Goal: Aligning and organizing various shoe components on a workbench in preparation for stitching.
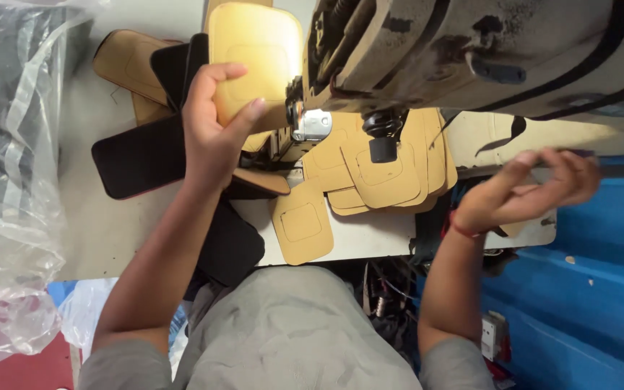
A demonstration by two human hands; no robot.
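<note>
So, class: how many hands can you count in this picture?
2. The left hand grips a tan piece by the sewing machine; the right hand is raised at its right.

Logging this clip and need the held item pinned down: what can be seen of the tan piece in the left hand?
The tan piece is a flat, rounded-corner panel, leather-like, with a stitched rounded rectangle outlined in its middle. The left hand holds it upright by its lower edge, thumb on its face, just left of the sewing machine head. Similar tan pieces lie fanned on the table beneath.
</note>
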